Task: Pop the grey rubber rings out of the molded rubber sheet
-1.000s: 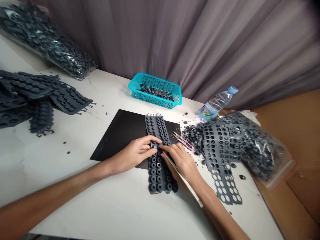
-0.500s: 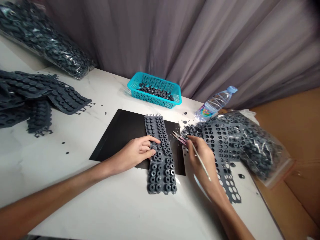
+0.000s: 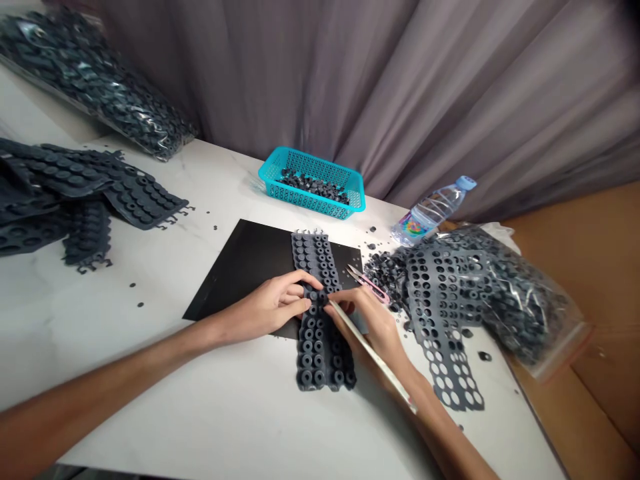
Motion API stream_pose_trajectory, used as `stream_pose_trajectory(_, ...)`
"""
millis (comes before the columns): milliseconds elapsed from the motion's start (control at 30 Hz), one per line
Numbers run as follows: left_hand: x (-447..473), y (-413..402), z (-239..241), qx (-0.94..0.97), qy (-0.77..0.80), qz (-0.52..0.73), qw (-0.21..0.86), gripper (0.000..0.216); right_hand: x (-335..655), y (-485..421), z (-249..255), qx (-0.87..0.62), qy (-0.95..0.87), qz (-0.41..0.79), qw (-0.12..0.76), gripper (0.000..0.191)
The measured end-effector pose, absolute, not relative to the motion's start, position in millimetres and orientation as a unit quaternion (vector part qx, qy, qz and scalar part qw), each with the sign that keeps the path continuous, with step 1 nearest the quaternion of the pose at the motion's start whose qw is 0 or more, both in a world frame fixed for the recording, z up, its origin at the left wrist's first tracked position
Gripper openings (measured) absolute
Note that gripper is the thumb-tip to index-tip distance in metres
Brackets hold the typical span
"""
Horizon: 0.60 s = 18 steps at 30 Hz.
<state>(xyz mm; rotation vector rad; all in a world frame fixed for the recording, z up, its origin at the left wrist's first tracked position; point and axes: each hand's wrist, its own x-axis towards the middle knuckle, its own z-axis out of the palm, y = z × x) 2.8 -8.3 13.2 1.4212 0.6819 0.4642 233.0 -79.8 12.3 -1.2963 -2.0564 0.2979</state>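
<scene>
A strip of dark grey moulded rubber rings [image 3: 313, 347] lies lengthwise before me, its upper part over a black mat [image 3: 245, 267]. My left hand [image 3: 280, 300] is closed at the strip's left side, thumb and forefinger pinching at its middle. From the right, my right hand [image 3: 367, 320] comes in with its fingers closed around a slim white stick-like tool [image 3: 373, 353]. The fingertips are at the rings, close to the left hand's; the tool's working tip is hidden. Pink-handled thread snips [image 3: 367, 283] lie just beyond the right hand.
Behind stands a turquoise basket [image 3: 311, 205] of small dark parts. To the right are a water bottle [image 3: 433, 210], loose rubber bits [image 3: 385, 273], a punched-out sheet [image 3: 440, 320] and a filled plastic bag [image 3: 525, 300]. Rubber sheets [image 3: 135, 193] and another filled bag [image 3: 100, 87] occupy the left.
My right hand has moved left from beside the snips onto the strip, bringing the white tool along. The left hand stays at nearly the same spot on the strip.
</scene>
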Motion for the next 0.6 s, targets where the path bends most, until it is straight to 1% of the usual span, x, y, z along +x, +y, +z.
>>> stream_pose_trajectory(100, 2.7, -8.7, 12.4, 0.631, 0.303, 0.207, 0.683, 0.029, 230.3, -77.5, 11.1, -0.461, -0.813, 0.117, 0.335, 0.015)
stream_pose_trajectory(200, 2.5, -8.8, 10.6, 0.633, 0.293, 0.209, 0.685, 0.029, 230.2, -75.9, 11.3, -0.445, -0.824, 0.119, 0.33, 0.014)
stream_pose_trajectory(400, 1.3, -7.1, 4.5, 0.64, 0.28, 0.213, 0.682, 0.031, 232.4, -74.4, 11.8, -0.436, -0.834, 0.115, 0.317, 0.013)
stream_pose_trajectory(600, 3.6, -8.5, 6.9, 0.636, 0.287, 0.211, 0.684, 0.027, 231.2, -73.8, 3.0, -0.45, -0.834, 0.089, 0.307, 0.015)
